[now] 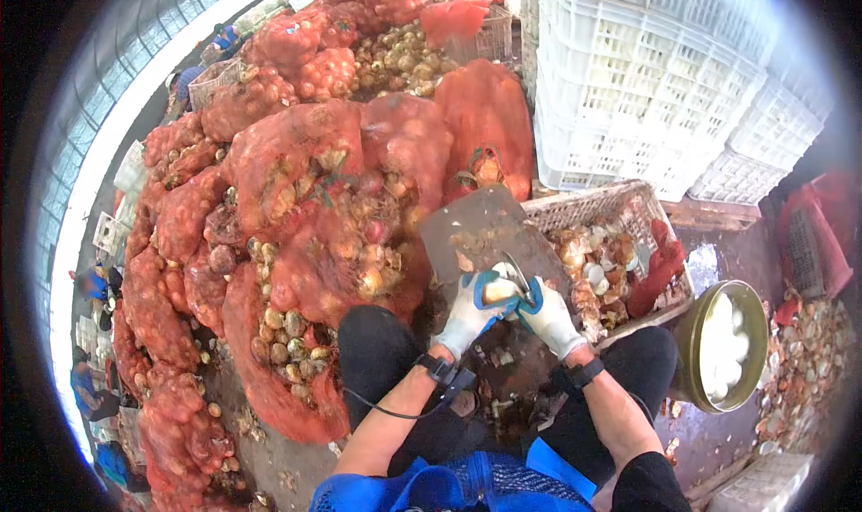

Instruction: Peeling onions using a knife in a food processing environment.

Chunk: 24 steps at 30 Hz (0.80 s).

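Both of my hands wear white gloves with blue palms and meet over the lower edge of a worn cutting board (481,219). A white peeled onion (500,290) is held in my left hand (475,310). My right hand (549,313) grips a knife (517,270), its blade pointing up and left beside the onion. Part of another pale piece shows behind the onion, too covered to make out. To the right of the board, a dirty plastic crate (592,199) holds onion skins and cut pieces (596,273). A bucket (707,397) with white peeled onions (724,350) stands right of my knee.
Red mesh sacks of onions (296,135) are heaped ahead and left. Stacked white crates (640,95) rise at the upper right. Onion scraps (801,370) cover the floor beyond the bucket. Several people are at the far left, one in blue (84,384).
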Each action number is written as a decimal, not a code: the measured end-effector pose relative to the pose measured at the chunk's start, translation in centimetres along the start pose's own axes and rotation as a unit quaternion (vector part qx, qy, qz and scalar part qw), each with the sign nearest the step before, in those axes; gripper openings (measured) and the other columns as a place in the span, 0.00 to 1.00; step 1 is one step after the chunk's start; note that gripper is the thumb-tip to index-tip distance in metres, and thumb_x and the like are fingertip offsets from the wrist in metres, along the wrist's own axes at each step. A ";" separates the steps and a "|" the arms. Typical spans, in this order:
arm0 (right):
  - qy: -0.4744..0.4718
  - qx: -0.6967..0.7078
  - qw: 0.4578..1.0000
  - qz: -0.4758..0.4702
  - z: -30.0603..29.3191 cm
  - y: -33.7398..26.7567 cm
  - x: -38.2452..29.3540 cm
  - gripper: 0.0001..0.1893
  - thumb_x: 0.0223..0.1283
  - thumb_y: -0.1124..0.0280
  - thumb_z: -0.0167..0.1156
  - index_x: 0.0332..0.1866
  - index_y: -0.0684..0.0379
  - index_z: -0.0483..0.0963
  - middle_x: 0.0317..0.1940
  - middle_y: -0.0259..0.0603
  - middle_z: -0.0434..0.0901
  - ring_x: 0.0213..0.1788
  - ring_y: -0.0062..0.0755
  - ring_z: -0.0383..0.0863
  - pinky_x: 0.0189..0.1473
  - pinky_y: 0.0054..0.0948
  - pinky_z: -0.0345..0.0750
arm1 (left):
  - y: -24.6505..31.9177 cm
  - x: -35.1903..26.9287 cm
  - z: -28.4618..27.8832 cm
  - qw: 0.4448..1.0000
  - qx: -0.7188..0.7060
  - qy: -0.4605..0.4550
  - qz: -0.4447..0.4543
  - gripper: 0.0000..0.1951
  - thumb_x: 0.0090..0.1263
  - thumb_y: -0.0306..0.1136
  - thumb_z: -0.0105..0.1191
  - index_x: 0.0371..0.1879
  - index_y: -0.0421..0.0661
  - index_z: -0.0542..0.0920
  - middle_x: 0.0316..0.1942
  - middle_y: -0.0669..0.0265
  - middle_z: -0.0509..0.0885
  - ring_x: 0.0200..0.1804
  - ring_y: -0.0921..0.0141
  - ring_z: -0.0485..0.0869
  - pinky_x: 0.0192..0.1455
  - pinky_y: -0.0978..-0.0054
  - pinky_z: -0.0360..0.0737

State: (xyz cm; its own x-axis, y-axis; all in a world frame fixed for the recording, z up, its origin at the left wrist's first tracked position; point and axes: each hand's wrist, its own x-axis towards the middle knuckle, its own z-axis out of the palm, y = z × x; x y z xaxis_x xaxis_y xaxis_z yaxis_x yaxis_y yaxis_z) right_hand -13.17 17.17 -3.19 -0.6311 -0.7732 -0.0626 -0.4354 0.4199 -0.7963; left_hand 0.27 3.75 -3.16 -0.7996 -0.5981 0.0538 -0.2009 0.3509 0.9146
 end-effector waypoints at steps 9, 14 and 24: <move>0.018 0.209 0.975 0.075 -2.0 -0.7 0.9 0.13 0.62 0.64 0.66 0.40 0.64 0.77 0.26 0.44 0.80 0.26 0.32 0.79 0.31 0.36 0.78 | -0.3 2.1 -0.4 0.976 -0.196 0.045 -0.088 0.22 0.62 0.28 0.72 0.54 0.43 0.78 0.47 0.67 0.84 0.50 0.74 0.83 0.51 0.76 0.83; 0.028 0.217 0.965 0.147 -2.8 0.2 1.1 0.13 0.62 0.64 0.65 0.39 0.64 0.76 0.26 0.45 0.81 0.25 0.32 0.79 0.30 0.36 0.77 | 0.8 2.2 -0.3 0.948 -0.294 0.023 -0.118 0.23 0.64 0.29 0.70 0.56 0.45 0.76 0.49 0.64 0.84 0.42 0.74 0.84 0.37 0.78 0.83; 0.034 0.212 0.977 -0.002 -4.2 -3.3 -0.5 0.21 0.62 0.58 0.72 0.49 0.64 0.79 0.35 0.39 0.84 0.37 0.20 0.77 0.41 0.28 0.78 | 1.8 1.6 -0.9 0.932 -0.355 -0.027 -0.067 0.21 0.69 0.29 0.63 0.60 0.45 0.76 0.51 0.64 0.84 0.47 0.70 0.85 0.42 0.74 0.85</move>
State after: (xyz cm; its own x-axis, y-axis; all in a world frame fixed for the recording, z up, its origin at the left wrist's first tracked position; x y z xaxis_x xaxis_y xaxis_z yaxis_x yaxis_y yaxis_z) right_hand -14.18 18.18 1.98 -0.6777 -0.7347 -0.0306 -0.1419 0.1714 -0.9749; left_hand -0.88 2.71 -1.08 -0.8251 -0.5588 -0.0832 0.1090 -0.3020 0.9470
